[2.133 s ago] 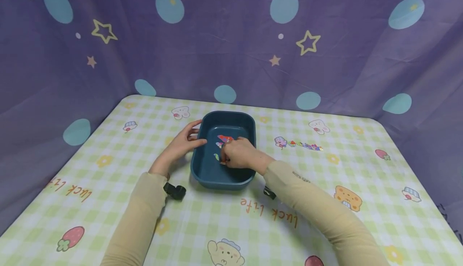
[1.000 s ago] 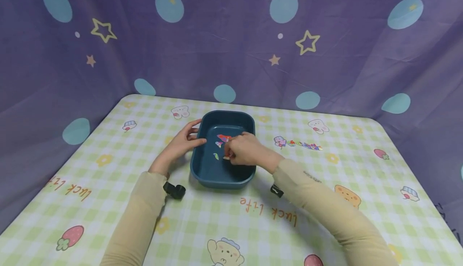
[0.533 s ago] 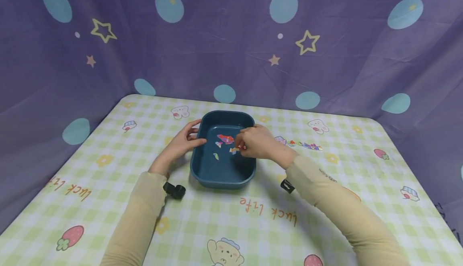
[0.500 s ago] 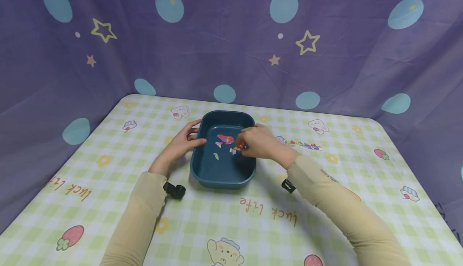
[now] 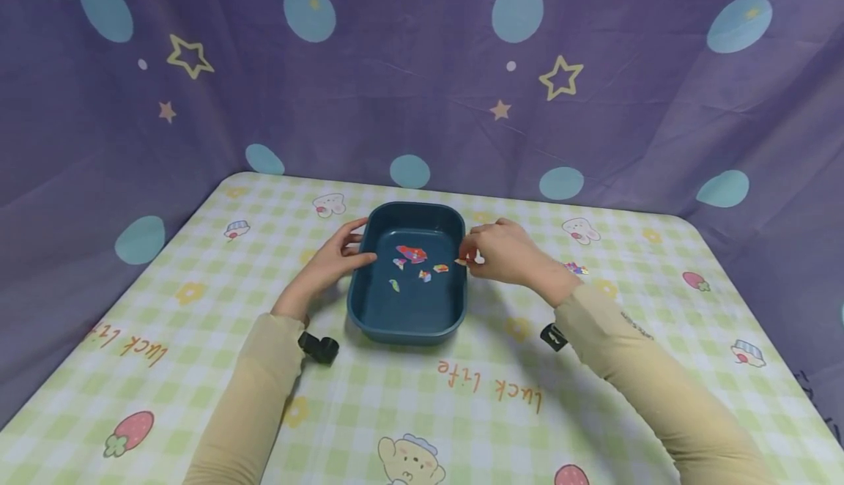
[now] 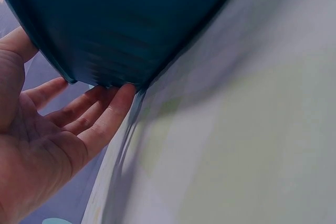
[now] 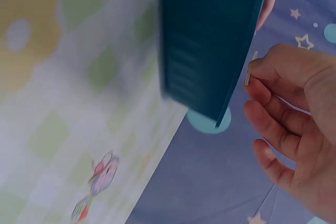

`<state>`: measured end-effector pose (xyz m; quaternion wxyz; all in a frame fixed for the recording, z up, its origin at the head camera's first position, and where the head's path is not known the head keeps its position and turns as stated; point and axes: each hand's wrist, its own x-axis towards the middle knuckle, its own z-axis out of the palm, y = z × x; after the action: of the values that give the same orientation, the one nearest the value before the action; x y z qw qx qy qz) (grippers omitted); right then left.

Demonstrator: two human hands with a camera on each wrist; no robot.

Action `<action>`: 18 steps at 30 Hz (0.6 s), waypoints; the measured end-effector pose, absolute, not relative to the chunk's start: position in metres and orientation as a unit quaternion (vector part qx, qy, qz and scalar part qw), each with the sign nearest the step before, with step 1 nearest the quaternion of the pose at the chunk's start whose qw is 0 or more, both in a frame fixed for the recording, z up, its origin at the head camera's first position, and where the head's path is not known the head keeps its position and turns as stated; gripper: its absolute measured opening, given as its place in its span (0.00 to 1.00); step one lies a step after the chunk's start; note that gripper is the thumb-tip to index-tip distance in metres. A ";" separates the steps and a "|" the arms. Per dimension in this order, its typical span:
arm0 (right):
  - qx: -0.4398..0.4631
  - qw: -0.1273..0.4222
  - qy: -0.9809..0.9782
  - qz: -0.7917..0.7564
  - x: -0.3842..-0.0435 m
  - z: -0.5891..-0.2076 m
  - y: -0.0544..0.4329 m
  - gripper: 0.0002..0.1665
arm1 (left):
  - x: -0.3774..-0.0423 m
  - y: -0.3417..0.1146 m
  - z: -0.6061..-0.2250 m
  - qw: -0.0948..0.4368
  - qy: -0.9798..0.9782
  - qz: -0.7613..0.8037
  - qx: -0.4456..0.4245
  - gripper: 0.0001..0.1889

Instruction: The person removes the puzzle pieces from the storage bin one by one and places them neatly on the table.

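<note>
A dark teal plastic bin (image 5: 409, 331) stands on the table. My left hand (image 5: 332, 258) holds its left side, thumb over the rim and fingertips against the outer wall, as the left wrist view shows. My right hand (image 5: 504, 254) is over the bin's right rim, pinching a small flat piece (image 7: 251, 69) with a pale thin edge between thumb and fingertips. Several small, brightly printed flat pieces lie on the bin's floor: a larger red one (image 5: 412, 253), an orange one (image 5: 440, 269), a blue-orange one (image 5: 425, 276) and a green one (image 5: 394, 285) among them.
More colourful flat pieces (image 5: 575, 268) lie on the table to the right, partly hidden behind my right hand and wrist. A green-checked cloth (image 5: 369, 412) with printed cartoons covers the table. A purple curtain (image 5: 422, 104) hangs behind and at the sides.
My right hand has moved out of the bin to its right rim with a piece pinched, uncovering the blue-orange and orange pieces on the bin's floor. My left hand stays in place.
</note>
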<state>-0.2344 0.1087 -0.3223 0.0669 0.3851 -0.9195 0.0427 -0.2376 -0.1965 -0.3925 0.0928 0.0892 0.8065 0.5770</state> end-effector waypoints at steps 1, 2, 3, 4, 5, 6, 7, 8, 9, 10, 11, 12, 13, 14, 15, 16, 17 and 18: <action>0.381 0.068 -0.921 0.043 -0.235 -0.322 0.112 0.07 | -0.236 -0.196 -0.390 0.096 0.805 0.579 0.088 0.39; 0.377 0.069 -0.923 0.043 -0.235 -0.322 0.115 0.07 | -0.236 -0.196 -0.390 0.096 0.804 0.579 0.089 0.39; 0.373 0.070 -0.924 0.043 -0.235 -0.322 0.119 0.07 | -0.236 -0.196 -0.390 0.097 0.804 0.580 0.089 0.39; 0.370 0.071 -0.925 0.045 -0.236 -0.323 0.122 0.07 | -0.237 -0.196 -0.389 0.097 0.804 0.580 0.089 0.39; 0.368 0.072 -0.926 0.047 -0.236 -0.323 0.126 0.07 | -0.236 -0.196 -0.389 0.097 0.804 0.580 0.088 0.39; 0.366 0.072 -0.927 0.050 -0.237 -0.324 0.130 0.07 | -0.237 -0.195 -0.389 0.097 0.805 0.579 0.088 0.39; 0.363 0.071 -0.928 0.052 -0.237 -0.324 0.134 0.08 | -0.237 -0.195 -0.389 0.096 0.804 0.580 0.088 0.39; 0.362 0.074 -0.928 0.054 -0.238 -0.324 0.137 0.08 | -0.238 -0.196 -0.391 0.094 0.805 0.578 0.089 0.39; 0.359 0.076 -0.928 0.055 -0.238 -0.325 0.141 0.08 | -0.238 -0.196 -0.391 0.093 0.806 0.577 0.089 0.39; 0.357 0.077 -0.929 0.055 -0.238 -0.325 0.145 0.08 | -0.238 -0.195 -0.391 0.092 0.806 0.577 0.089 0.39; 0.355 0.079 -0.930 0.055 -0.239 -0.326 0.148 0.08 | -0.238 -0.195 -0.391 0.092 0.806 0.577 0.089 0.39; 0.351 0.080 -0.931 0.054 -0.239 -0.326 0.151 0.07 | -0.238 -0.195 -0.391 0.091 0.807 0.576 0.090 0.39; 0.348 0.081 -0.932 0.052 -0.239 -0.327 0.155 0.07 | -0.238 -0.195 -0.392 0.092 0.807 0.577 0.089 0.39; 0.345 0.081 -0.934 0.052 -0.240 -0.328 0.158 0.07 | -0.238 -0.195 -0.392 0.092 0.808 0.575 0.088 0.39; 0.340 0.078 -0.936 0.054 -0.240 -0.329 0.162 0.06 | -0.238 -0.195 -0.392 0.092 0.809 0.574 0.088 0.39; 0.337 0.075 -0.937 0.054 -0.241 -0.330 0.165 0.06 | -0.238 -0.195 -0.392 0.092 0.809 0.575 0.086 0.38; 0.334 0.073 -0.938 0.055 -0.241 -0.331 0.168 0.06 | -0.238 -0.195 -0.392 0.092 0.809 0.574 0.085 0.38; 0.329 0.070 -0.940 0.054 -0.241 -0.332 0.172 0.06 | -0.238 -0.195 -0.392 0.092 0.809 0.575 0.084 0.38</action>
<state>-0.2415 0.1718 -0.3321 0.0700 0.3292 -0.9401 0.0544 -0.2382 -0.1954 -0.3924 0.0919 0.0845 0.8089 0.5746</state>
